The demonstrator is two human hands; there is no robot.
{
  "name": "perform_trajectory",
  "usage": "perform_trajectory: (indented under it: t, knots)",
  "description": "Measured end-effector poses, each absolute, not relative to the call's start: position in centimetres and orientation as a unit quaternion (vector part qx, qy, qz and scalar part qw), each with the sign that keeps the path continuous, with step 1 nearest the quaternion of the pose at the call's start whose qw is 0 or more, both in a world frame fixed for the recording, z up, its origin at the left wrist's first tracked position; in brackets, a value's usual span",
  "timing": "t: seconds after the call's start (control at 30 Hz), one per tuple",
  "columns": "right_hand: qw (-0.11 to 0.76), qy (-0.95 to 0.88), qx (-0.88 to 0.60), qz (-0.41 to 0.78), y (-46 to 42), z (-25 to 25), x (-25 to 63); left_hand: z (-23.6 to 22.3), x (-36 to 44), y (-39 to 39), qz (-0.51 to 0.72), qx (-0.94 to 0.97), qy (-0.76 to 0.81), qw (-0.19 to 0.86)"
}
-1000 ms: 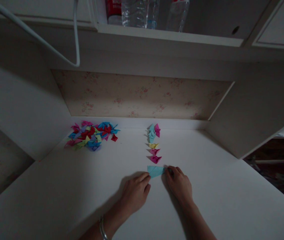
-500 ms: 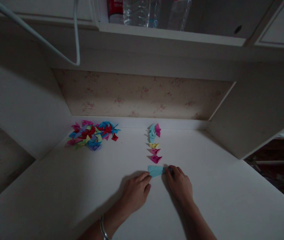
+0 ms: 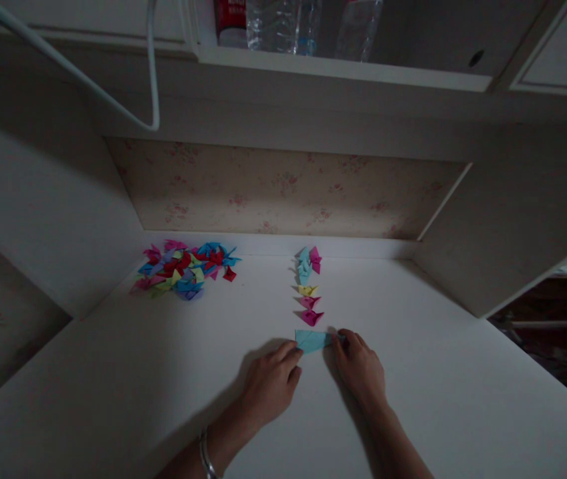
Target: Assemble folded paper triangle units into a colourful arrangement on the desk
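Observation:
A small light-blue folded paper lies flat on the white desk. My left hand, fingers curled, presses its fingertips on the paper's left end. My right hand pinches the paper's right end against the desk. Just beyond the paper runs a line of small folded paper pieces: pink, yellow, light blue. A metal bracelet circles my left wrist.
A heap of several folded paper pieces in red, blue, pink and yellow lies at the back left of the desk. Floral wallpaper backs the recess. Plastic bottles stand on the shelf above. A white cable hangs at upper left.
Almost nothing moves. Both hands stay on the blue paper; the right fingers shift very slightly along its right end.

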State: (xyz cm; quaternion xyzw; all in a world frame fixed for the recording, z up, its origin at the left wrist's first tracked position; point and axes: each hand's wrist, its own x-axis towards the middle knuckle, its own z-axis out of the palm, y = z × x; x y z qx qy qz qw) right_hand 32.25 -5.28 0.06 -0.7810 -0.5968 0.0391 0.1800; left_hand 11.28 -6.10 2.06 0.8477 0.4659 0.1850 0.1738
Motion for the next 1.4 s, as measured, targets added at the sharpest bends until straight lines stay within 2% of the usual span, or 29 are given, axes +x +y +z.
perform_trajectory:
  t: [1.03,1.23,1.4]
  knots:
    - [0.193,-0.597,-0.778,0.044,-5.3,-0.1,32.3,1.9,11.4,-6.0,0.194,0.838,0.470,0.198]
    - [0.216,-0.581,-0.782,0.071,-5.4,-0.1,32.3,2.3,10.2,-6.0,0.250,0.807,0.457,0.277]
    - [0.264,-0.562,-0.776,0.113,-5.6,-0.5,32.8,2.9,5.8,-5.2,0.275,0.741,0.491,0.365]
